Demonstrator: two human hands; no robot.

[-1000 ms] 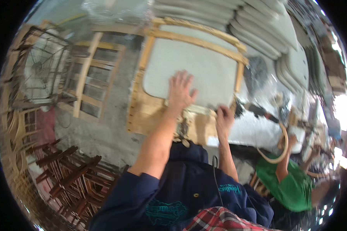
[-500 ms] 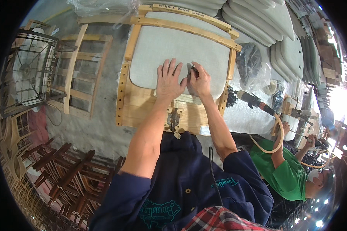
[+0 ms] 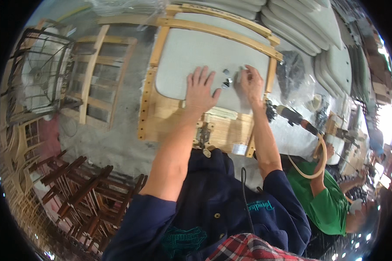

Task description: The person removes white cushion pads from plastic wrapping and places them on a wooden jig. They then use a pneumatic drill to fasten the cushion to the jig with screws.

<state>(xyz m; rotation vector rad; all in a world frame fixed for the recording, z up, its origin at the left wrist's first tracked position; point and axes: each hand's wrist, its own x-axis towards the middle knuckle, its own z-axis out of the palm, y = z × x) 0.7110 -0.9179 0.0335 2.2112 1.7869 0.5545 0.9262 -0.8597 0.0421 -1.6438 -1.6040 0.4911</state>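
Observation:
A grey upholstered seat panel [image 3: 231, 48] lies in a wooden frame jig [image 3: 149, 93] before me. My left hand [image 3: 200, 91] rests flat on the panel near its front edge, fingers spread, holding nothing. To the right, above the same panel, is my right hand [image 3: 252, 82], its fingers curled in toward the thumb; whatever they may hold is hidden. Small metal hardware pieces [image 3: 226, 83] and a little grey disc [image 3: 225, 71] lie on the panel between my hands. A metal toggle clamp [image 3: 204, 135] sits at the jig's near edge.
A power driver [image 3: 294, 116] with a pale hose lies right of the jig. Stacked grey panels [image 3: 292, 26] stand behind it. At right a co-worker in a green shirt [image 3: 320, 195] works. Wooden pallet [image 3: 89, 78], wire rack [image 3: 39, 71] and brown chair frames [image 3: 82, 187] are at left.
My right hand has moved right, away from my left hand. The small metal pieces and grey disc now show on the panel where it was. My left hand stays flat.

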